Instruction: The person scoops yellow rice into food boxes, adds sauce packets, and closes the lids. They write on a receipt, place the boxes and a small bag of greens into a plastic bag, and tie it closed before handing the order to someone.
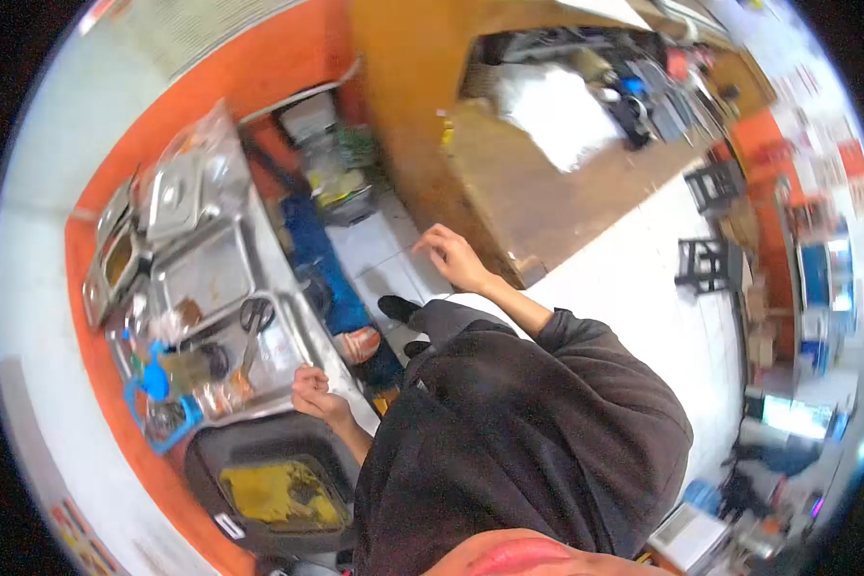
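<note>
My left hand is at the near edge of the steel counter, its fingers curled in with nothing visible in them. Black-handled scissors lie on the metal surface just beyond it. Nearer my body is a black tub with a yellow, dark-stained block inside. My right hand hangs in the air above the tiled floor, beside the corner of a brown wooden table. Its fingers are bent loosely and partly apart, holding nothing.
Steel trays, a lidded pan and a blue-handled item stand on the counter at left. A wooden table bears a white sheet and clutter. Black stools stand at right. A blue cloth hangs beside the counter.
</note>
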`<control>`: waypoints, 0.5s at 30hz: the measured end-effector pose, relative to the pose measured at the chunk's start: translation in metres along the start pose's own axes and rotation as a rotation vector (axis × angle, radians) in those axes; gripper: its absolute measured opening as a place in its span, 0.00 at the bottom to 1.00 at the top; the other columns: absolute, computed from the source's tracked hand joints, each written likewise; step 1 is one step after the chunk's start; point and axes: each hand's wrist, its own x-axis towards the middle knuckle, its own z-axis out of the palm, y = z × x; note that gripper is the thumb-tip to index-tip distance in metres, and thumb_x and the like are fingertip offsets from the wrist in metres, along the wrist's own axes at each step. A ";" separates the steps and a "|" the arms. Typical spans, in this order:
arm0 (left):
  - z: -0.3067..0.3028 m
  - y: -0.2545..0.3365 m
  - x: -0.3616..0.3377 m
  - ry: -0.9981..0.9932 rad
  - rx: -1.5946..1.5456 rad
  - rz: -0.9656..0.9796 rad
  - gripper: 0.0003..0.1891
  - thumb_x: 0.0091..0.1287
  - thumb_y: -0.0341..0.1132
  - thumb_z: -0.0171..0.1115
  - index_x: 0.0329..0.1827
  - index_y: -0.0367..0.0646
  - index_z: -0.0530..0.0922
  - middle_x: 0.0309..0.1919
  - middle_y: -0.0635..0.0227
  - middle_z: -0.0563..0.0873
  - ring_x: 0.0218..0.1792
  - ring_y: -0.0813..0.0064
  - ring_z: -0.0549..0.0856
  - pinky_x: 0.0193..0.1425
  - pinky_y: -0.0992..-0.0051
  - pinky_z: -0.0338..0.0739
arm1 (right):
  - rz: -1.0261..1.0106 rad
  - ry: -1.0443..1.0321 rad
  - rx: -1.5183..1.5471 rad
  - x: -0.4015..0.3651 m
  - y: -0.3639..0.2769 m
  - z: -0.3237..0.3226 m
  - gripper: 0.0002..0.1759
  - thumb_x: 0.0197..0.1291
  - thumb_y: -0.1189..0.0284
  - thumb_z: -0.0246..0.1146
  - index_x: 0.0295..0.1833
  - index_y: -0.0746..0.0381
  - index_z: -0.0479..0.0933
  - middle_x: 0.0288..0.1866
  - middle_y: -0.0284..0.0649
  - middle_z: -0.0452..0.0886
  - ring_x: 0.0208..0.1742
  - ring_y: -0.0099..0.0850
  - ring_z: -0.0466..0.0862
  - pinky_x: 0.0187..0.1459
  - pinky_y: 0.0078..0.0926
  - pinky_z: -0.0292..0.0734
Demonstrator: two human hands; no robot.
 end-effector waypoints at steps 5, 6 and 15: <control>0.047 0.001 -0.007 -0.190 -0.235 0.022 0.31 0.78 0.51 0.34 0.19 0.37 0.66 0.16 0.73 0.66 0.16 0.86 0.58 0.21 0.81 0.44 | 0.091 0.077 -0.157 -0.072 0.021 -0.050 0.11 0.58 0.80 0.55 0.44 0.59 0.79 0.42 0.43 0.74 0.43 0.44 0.79 0.45 0.38 0.75; 0.056 0.001 -0.010 -0.251 -0.250 0.084 0.32 0.78 0.51 0.34 0.19 0.36 0.67 0.16 0.73 0.65 0.16 0.86 0.58 0.20 0.81 0.44 | 0.113 0.043 -0.210 -0.087 0.027 -0.057 0.11 0.57 0.80 0.56 0.45 0.59 0.79 0.42 0.42 0.74 0.44 0.45 0.79 0.45 0.38 0.76; 0.087 0.016 -0.052 -0.536 -0.193 0.133 0.17 0.73 0.34 0.45 0.28 0.38 0.77 0.19 0.67 0.78 0.17 0.71 0.73 0.23 0.74 0.66 | 0.243 -0.030 -0.291 -0.180 0.051 -0.050 0.13 0.54 0.84 0.58 0.43 0.59 0.80 0.41 0.43 0.75 0.46 0.44 0.78 0.44 0.38 0.76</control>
